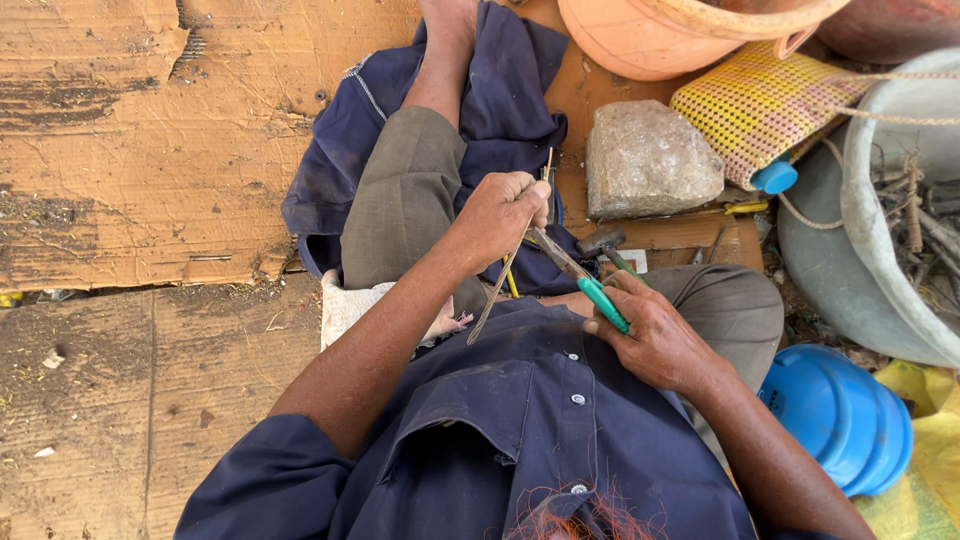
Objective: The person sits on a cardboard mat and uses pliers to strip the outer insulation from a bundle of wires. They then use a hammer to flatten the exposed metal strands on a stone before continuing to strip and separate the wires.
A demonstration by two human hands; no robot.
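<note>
— What is being worked on, and where is it?

— A thin strip of cane or split bamboo [497, 285], held over the person's lap in front of the dark blue shirt, slanting from upper right down to lower left.

— How are the hands set?

— The left hand [500, 212] is raised, wrist bent, fingers curled shut around the upper part of the strip. The right hand [655, 335] sits lower and closer to the body, fingers wrapped around the green handle of a knife [585, 280], whose blade points up and left and meets the strip just under the left hand.

— And around them?

— The person sits on a blue cloth [330, 170] spread over worn cardboard [130, 130], one leg stretched forward. Near the knee lie a rough stone [648, 160] and a small hammer [605, 243]. Beyond are an orange pot [640, 35], a yellow woven mat [750, 105], a grey basin [880, 270] holding sticks, and a blue plastic lid [840, 415] at right.
</note>
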